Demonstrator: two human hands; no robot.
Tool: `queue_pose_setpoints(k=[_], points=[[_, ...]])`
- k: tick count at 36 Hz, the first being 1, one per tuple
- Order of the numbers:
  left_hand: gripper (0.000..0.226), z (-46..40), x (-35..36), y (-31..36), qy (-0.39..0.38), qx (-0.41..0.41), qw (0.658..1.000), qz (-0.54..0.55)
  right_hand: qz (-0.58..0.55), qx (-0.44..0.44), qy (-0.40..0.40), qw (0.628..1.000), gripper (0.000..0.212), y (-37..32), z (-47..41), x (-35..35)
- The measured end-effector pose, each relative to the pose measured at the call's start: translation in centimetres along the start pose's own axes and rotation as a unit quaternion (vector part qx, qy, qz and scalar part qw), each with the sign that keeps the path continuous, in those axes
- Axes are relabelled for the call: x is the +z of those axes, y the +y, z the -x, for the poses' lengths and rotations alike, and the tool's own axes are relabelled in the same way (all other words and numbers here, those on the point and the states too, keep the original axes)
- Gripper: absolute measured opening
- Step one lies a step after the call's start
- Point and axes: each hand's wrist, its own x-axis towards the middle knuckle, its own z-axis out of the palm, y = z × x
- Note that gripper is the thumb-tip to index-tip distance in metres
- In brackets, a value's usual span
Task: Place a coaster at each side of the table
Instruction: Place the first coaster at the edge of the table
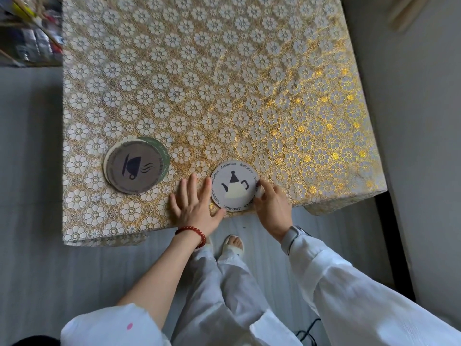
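Observation:
A round white coaster (234,187) with a teapot picture lies flat near the table's front edge. My right hand (272,206) grips its right rim with the fingertips. My left hand (195,202) rests flat and spread on the cloth, fingers touching the coaster's left rim. To the left sits a small stack of coasters (136,166): a grey one with a steaming cup on top, a cream and a green one peeking out beneath.
The table (224,83) wears a gold and white flower-pattern cloth that hangs over the front edge. A cluttered shelf (27,31) stands at the far left. A wall runs along the right side. My feet are on the grey floor below.

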Motion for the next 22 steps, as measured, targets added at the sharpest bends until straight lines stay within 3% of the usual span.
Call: queue_pose_setpoints(k=[5, 12, 16, 22], points=[[0.088, 0.0, -0.1, 0.0, -0.008, 0.000, 1.000, -0.012, 0.018, 0.000, 0.011, 1.000, 0.045, 0.0, 0.1, 0.2], [0.087, 0.0, -0.6, 0.1, -0.024, 0.006, 0.998, -0.051, 0.175, -0.039, 0.014, 0.984, 0.041, 0.1, 0.1, 0.4], [0.086, -0.1, -0.9, 0.3, -0.034, 0.010, 0.998, -0.047, 0.191, -0.044, 0.005, 0.981, 0.036, -0.3, -0.2, -0.3], [0.063, -0.3, -2.9, -0.7, -0.011, 0.021, 0.996, 0.090, 0.140, 0.006, -0.001, 0.990, 0.038, -2.0, 0.0, -1.4]])
